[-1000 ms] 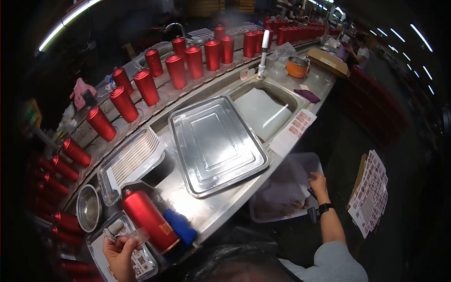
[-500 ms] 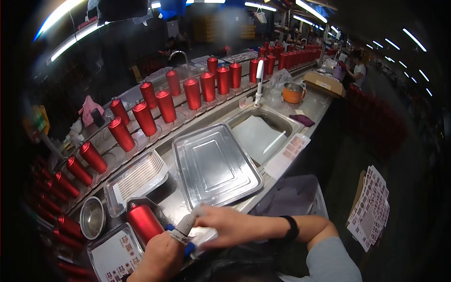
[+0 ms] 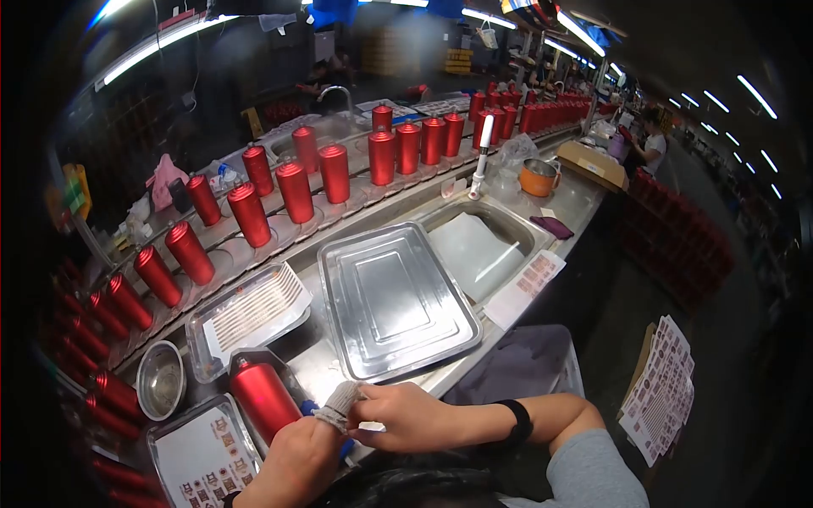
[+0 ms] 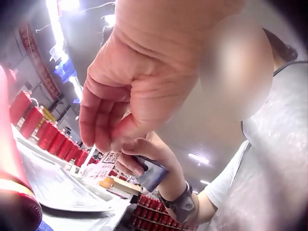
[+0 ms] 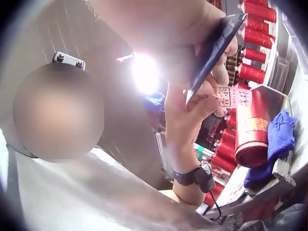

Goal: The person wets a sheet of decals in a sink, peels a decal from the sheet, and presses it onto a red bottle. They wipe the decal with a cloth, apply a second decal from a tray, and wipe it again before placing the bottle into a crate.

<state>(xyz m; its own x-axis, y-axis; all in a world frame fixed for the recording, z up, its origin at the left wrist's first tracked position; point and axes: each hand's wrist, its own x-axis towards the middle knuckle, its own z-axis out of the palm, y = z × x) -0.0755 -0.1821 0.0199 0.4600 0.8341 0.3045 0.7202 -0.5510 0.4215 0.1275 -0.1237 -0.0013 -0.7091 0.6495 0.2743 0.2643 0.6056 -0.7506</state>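
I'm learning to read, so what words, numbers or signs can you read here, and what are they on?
"香", maybe: on the small label; its other characters are unclear.
Gold patch on the red bottle: too blurred.
Lower-left printed sheet, middle printed sheet, far-right printed sheets: too small.
Red banner: too blurred.
I can't read any numbers.

The left hand and right hand are close together, fingers curled; behind the right hand, its forearm (elbow bent) slants outward.
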